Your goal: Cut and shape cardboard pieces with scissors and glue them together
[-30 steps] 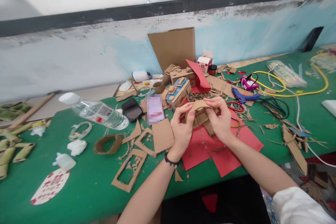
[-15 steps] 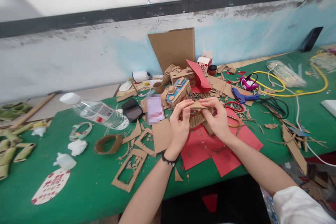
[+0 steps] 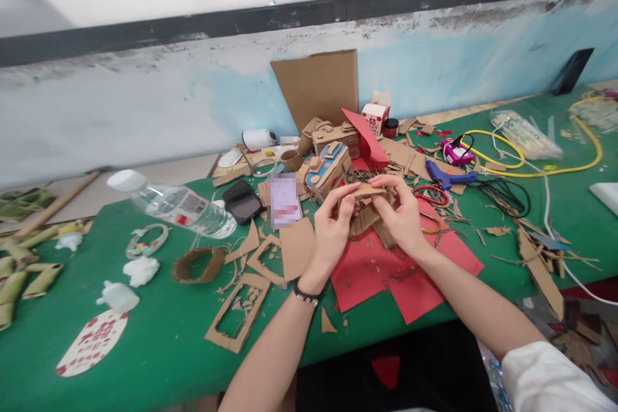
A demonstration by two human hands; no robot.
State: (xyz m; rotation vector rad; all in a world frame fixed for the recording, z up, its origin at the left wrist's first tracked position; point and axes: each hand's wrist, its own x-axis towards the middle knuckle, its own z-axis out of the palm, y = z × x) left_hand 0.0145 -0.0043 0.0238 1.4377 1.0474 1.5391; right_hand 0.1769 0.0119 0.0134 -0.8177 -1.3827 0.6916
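Note:
Both my hands hold one small corrugated cardboard piece [image 3: 365,192] above red paper sheets [image 3: 386,270] on the green table [image 3: 159,341]. My left hand [image 3: 332,232], with a dark bracelet at the wrist, pinches its left end between thumb and fingers. My right hand [image 3: 400,214] pinches its right end. Just behind the hands stands a small cardboard model with blue and orange patches [image 3: 328,170].
A clear water bottle [image 3: 176,205] lies at the left, near a black phone [image 3: 243,201] and a lit phone [image 3: 284,200]. Cardboard frames and offcuts [image 3: 239,312] lie in front. A blue glue gun [image 3: 447,176], yellow cable [image 3: 555,170] and scraps crowd the right. A cardboard sheet [image 3: 318,87] leans on the wall.
The cardboard piece was bowed into an arch a second ago; now it lies flatter and tilted edge-on between my fingers. Both hands stayed in nearly the same place.

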